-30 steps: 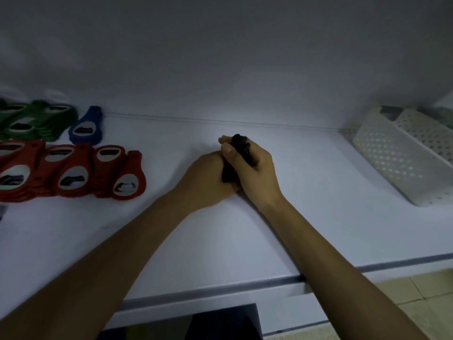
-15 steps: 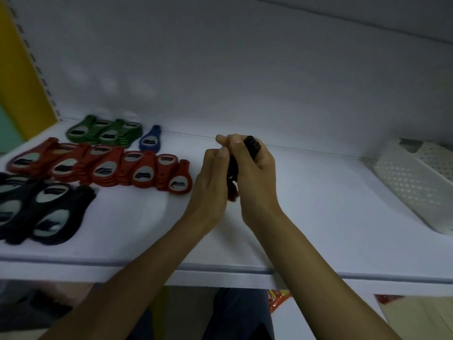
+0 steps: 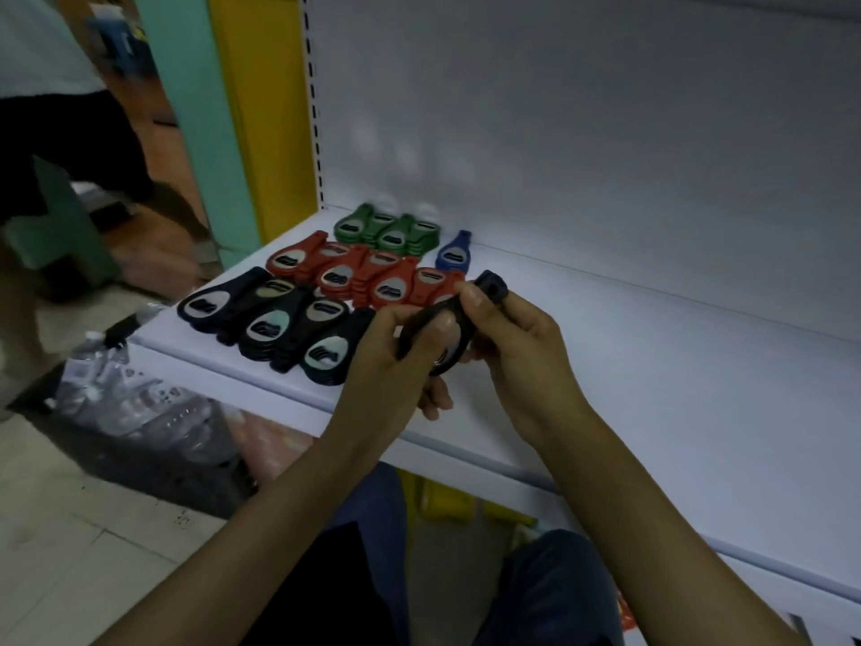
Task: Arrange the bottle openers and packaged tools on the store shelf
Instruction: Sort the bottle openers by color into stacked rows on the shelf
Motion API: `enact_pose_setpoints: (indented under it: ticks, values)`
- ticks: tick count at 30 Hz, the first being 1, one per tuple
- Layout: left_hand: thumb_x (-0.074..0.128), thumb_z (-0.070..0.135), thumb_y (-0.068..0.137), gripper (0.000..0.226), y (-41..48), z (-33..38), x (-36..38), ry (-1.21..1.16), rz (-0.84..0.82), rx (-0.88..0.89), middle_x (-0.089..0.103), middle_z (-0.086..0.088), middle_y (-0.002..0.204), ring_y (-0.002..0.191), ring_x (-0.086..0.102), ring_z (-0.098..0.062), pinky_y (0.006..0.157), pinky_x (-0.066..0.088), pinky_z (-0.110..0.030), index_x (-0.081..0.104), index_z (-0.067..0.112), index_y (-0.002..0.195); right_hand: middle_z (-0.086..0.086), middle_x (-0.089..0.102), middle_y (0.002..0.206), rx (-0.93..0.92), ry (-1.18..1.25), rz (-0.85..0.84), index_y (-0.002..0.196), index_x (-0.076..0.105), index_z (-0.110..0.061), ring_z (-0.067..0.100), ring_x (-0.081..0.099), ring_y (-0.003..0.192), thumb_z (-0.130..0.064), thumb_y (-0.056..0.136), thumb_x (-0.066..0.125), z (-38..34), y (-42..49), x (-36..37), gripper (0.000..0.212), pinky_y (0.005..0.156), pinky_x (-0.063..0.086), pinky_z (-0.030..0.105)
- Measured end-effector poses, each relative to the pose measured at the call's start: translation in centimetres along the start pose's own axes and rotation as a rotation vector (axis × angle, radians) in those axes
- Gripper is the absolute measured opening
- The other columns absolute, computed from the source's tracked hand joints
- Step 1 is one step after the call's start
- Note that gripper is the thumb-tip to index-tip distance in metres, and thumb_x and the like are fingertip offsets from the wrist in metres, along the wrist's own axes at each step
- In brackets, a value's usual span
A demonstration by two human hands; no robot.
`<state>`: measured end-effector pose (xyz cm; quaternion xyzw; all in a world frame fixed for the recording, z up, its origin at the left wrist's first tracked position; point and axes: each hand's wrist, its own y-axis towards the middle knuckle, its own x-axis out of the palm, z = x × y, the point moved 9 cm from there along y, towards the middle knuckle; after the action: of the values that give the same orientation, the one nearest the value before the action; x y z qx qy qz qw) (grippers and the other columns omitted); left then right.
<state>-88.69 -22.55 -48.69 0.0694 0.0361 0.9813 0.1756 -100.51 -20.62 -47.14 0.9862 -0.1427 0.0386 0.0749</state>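
My left hand [image 3: 396, 366] and right hand [image 3: 522, 361] both grip black bottle openers [image 3: 490, 284], probably squaring them for the black row [image 3: 279, 314].

A black bottle opener [image 3: 489, 285] is held tilted at the frame's centre, gripped by the left hand [image 3: 396, 366] and the right hand [image 3: 517, 347]. Left of centre, on the white shelf [image 3: 652, 366], lie overlapping rows: green openers [image 3: 386, 228] at the back with a single blue opener [image 3: 454, 254] beside them, red openers [image 3: 363, 275] in the middle, black openers [image 3: 279, 319] at the front.
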Motion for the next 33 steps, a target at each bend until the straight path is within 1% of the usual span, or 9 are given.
enact_pose_setpoints:
  ticks: [2,5,10,14,17,20,23,29,33]
  values:
    - [0.056,0.015,0.092,0.005,-0.1,-0.3,-1.1,0.03,0.037,0.033,0.066,-0.008,0.071,0.045,0.06,-0.013,0.043,0.049,-0.021,0.055,0.011,0.093,0.001,0.071,0.087,0.069,0.041,0.027,0.108,0.068,-0.008,0.01,0.061,0.076,-0.03,0.084,0.063,1.1,0.3,-0.4,0.034,0.068,0.047,0.026]
    - [0.056,0.01,0.092,0.007,1.0,1.1,-2.2,0.241,-0.029,0.08,0.067,-0.006,0.071,0.05,0.065,-0.011,0.049,0.053,-0.021,0.058,0.016,0.09,0.001,0.072,0.088,0.153,0.07,-0.039,0.101,0.068,-0.011,0.01,0.065,0.077,-0.029,0.078,0.065,1.5,0.4,-0.8,0.03,0.062,0.05,0.022]
    - [0.056,0.016,0.093,0.007,4.0,4.5,-1.5,0.84,-0.383,0.036,0.064,0.003,0.07,0.051,0.064,-0.003,0.051,0.052,-0.015,0.056,0.019,0.087,-0.008,0.072,0.087,0.033,-0.382,-0.221,0.093,0.071,-0.019,0.005,0.066,0.078,-0.01,0.078,0.072,-1.1,0.7,-1.2,0.017,0.067,0.051,0.015]
    - [0.057,0.019,0.092,0.007,5.2,5.5,0.2,0.987,-0.619,-0.006,0.065,0.006,0.06,0.05,0.063,-0.002,0.049,0.048,-0.012,0.06,0.013,0.096,0.002,0.074,0.088,0.041,-0.59,-0.334,0.091,0.075,-0.019,0.016,0.069,0.082,-0.02,0.077,0.075,-2.0,1.3,1.4,0.014,0.073,0.055,0.024]
    - [0.062,0.028,0.089,0.019,6.5,6.1,-1.6,0.923,-0.494,0.005,0.069,0.007,0.068,0.056,0.067,-0.007,0.051,0.051,-0.016,0.06,0.017,0.104,0.002,0.071,0.08,0.161,-0.553,-0.218,0.081,0.074,-0.016,0.014,0.063,0.071,-0.021,0.078,0.076,-1.5,2.1,1.2,0.007,0.062,0.049,0.023]
    - [0.063,0.043,0.085,0.03,6.6,7.5,-4.5,1.07,-0.291,0.328,0.07,0.011,0.083,0.07,0.066,-0.002,0.066,0.053,-0.02,0.062,0.024,0.108,0.007,0.069,0.083,0.29,-0.519,-0.072,0.08,0.073,-0.01,0.018,0.062,0.075,-0.022,0.078,0.076,1.1,1.6,0.9,0.013,0.067,0.054,0.032]
    - [0.06,0.045,0.086,0.025,4.3,6.5,-5.5,1.263,-0.363,0.578,0.07,0.011,0.094,0.081,0.062,-0.005,0.069,0.049,-0.022,0.069,0.026,0.1,0.018,0.07,0.093,0.326,-0.55,0.051,0.087,0.075,-0.002,0.021,0.059,0.076,-0.025,0.077,0.078,3.3,1.1,1.1,0.025,0.069,0.052,0.034]
    - [0.038,0.069,0.077,0.05,2.0,3.6,-7.1,1.449,-0.476,0.673,0.068,0.013,0.09,0.081,0.062,-0.011,0.063,0.048,-0.027,0.069,0.033,0.094,0.022,0.068,0.081,0.175,-0.846,0.056,0.086,0.072,0.005,0.022,0.056,0.064,-0.034,0.079,0.075,2.8,1.8,2.8,0.04,0.058,0.043,0.031]
    - [0.058,0.06,0.079,0.033,1.9,3.4,-6.8,1.492,-0.508,0.737,0.069,0.011,0.093,0.085,0.064,-0.014,0.065,0.051,-0.03,0.069,0.031,0.094,0.021,0.07,0.084,0.136,-1.1,0.013,0.091,0.072,0.004,0.032,0.066,0.076,-0.048,0.084,0.065,2.3,1.9,3.4,0.054,0.07,0.053,0.04]
